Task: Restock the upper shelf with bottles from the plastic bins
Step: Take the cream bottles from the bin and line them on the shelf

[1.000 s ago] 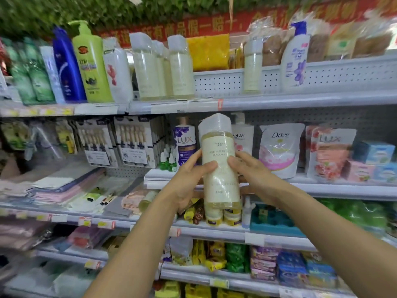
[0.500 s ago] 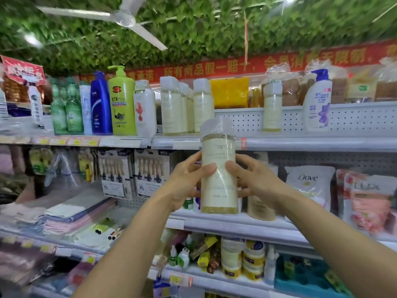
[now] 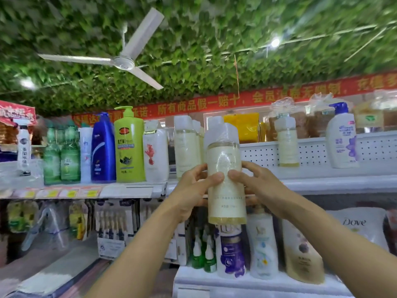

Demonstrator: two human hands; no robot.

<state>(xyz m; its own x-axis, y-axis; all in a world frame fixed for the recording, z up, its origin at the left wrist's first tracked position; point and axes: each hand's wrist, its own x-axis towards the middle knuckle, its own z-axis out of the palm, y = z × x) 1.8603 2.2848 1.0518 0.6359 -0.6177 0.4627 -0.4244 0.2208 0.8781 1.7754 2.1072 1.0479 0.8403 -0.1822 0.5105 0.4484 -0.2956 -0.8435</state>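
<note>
Shop aisle, leafy ceiling and a ceiling fan (image 3: 126,61) overhead, the upper shelf (image 3: 322,181) lined with bottles. Both hands were up: left hand (image 3: 193,190) and right hand (image 3: 257,186) wrapped round a pale wrapped bottle (image 3: 225,179), fingers curled tight, upright, level with the shelf edge, beside matching bottles (image 3: 185,147).

I see two bare forearms, no sleeves in view. My left hand (image 3: 193,190) and right hand (image 3: 255,186) carry no gloves, rings or watch.
</note>
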